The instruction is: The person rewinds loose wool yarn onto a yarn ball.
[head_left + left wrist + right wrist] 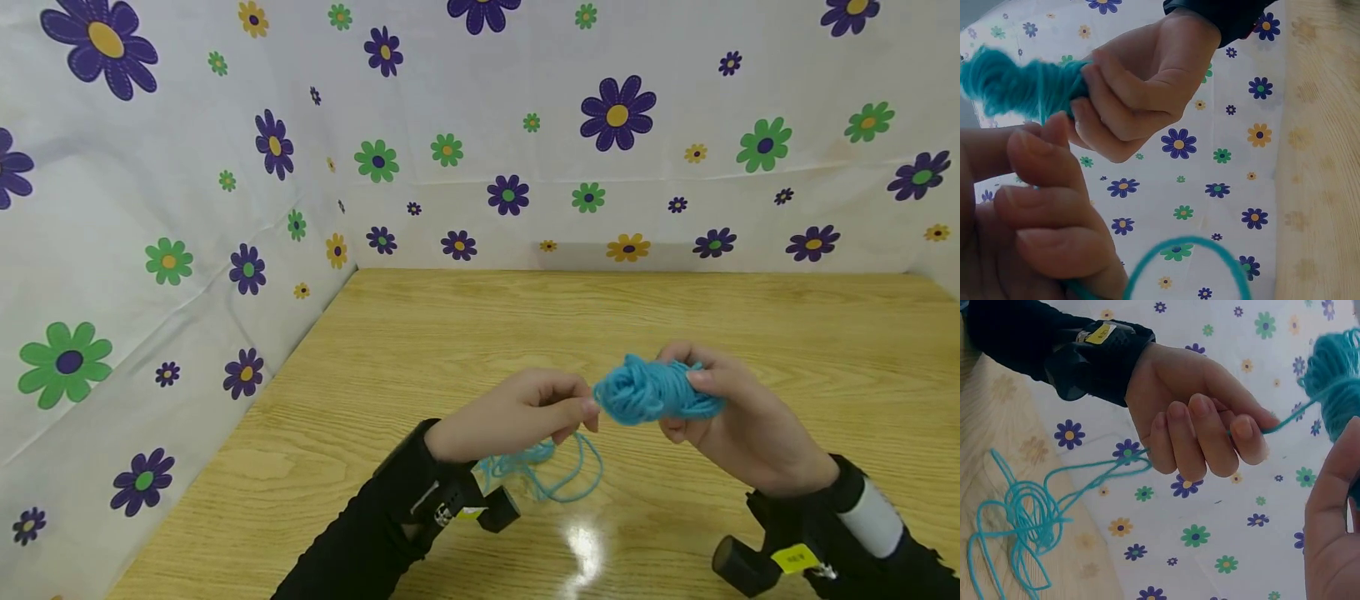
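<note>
Blue and thickly wound, the yarn bundle [648, 392] is above the worktop [450, 329], grasped by our right grip [742, 421]; our left grip [521, 412] pinches its strand [1297, 414]. We judge much of the yarn wound, with a loose tangle [1040, 528] on the worktop yet unwound.

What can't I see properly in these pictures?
- Left wrist view: the gripped end of the yarn bundle, hidden behind the right hand.
- Right wrist view: part of that bundle, cut off by the right edge.
- Right wrist view: a stretch of the strand, covered by the left hand.
- Head view: some loose yarn, behind the left hand.
</note>
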Demonstrator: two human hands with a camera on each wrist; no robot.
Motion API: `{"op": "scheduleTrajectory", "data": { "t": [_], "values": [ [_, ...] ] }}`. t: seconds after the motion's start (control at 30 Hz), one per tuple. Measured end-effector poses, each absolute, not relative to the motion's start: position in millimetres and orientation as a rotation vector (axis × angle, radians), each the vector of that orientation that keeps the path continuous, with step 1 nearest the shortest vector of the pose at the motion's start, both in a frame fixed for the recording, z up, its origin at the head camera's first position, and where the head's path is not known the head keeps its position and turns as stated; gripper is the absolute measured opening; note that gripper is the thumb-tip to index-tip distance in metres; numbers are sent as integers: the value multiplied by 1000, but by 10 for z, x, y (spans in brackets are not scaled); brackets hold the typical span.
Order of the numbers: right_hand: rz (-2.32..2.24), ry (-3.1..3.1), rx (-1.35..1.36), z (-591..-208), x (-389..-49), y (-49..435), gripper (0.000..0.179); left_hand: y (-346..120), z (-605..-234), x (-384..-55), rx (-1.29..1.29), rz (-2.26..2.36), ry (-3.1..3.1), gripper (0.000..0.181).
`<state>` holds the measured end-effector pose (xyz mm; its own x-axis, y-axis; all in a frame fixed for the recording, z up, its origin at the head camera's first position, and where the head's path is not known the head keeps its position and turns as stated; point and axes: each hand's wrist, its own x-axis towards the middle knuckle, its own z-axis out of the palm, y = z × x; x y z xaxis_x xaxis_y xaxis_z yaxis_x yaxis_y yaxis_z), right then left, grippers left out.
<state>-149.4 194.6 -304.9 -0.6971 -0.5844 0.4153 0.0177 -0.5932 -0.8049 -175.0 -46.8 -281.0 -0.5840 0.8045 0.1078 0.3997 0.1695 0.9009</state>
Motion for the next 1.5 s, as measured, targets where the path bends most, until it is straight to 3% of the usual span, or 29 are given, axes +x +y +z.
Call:
{"op": "scheduleTrajectory", "data": {
  "t": [0.2, 0.73, 1.2, 1.5],
  "values": [
    [-2172, 1258, -1071, -3048, -1515, 1947, 33, -504, -2807, -1776, 1159, 1495, 1941, 25],
    [-1952, 1663, -1034, -3049, -1494, 1923, 25, -547, -2720, -1744, 1125, 1541, 1908, 24],
    [-1874, 2062, -755, -3019, -1456, 1829, 12, -549, -2687, -1659, 1190, 1465, 2089, 21],
    [-1878, 2302, -514, -3037, -1475, 1788, 28, -526, -2692, -1640, 1256, 1446, 2147, 20]
  ]
}}
